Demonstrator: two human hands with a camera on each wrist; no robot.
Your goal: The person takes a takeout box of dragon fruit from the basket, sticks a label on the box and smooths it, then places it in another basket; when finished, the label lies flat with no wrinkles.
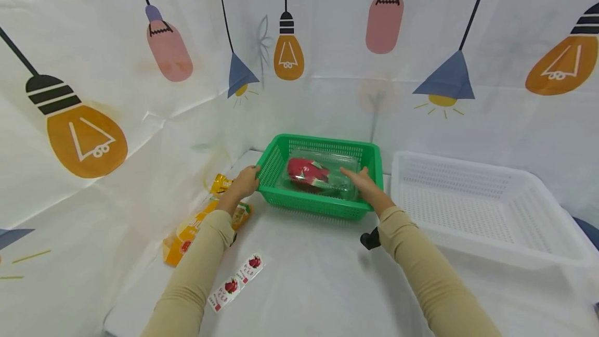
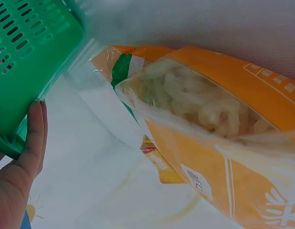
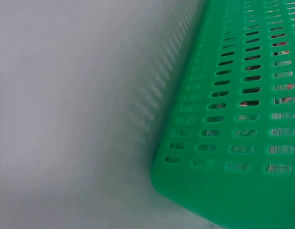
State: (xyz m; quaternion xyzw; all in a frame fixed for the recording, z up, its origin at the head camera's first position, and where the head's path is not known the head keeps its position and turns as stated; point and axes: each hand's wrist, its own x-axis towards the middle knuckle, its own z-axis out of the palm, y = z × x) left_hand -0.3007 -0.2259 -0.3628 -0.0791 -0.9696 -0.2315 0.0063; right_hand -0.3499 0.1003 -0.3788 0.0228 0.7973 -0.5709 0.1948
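A green slotted basket [image 1: 323, 199] stands at the middle of the white table. In it lies a clear plastic box [image 1: 339, 183] with a red item [image 1: 306, 170] inside. My left hand [image 1: 244, 182] rests against the basket's near left corner; in the left wrist view one straight finger [image 2: 34, 138] lies along the green basket [image 2: 28, 57] wall. My right hand [image 1: 362, 181] reaches over the near rim, its fingers stretched flat on the clear box. The right wrist view shows only the green basket [image 3: 238, 119] wall and the table, no hand.
A large white basket [image 1: 468, 222] stands to the right. Orange snack bags [image 1: 194, 228] lie left of my left arm, and an orange snack bag [image 2: 218, 143] fills the left wrist view. A strip of stickers [image 1: 236, 281] lies near the front. Printed white cloth walls the table.
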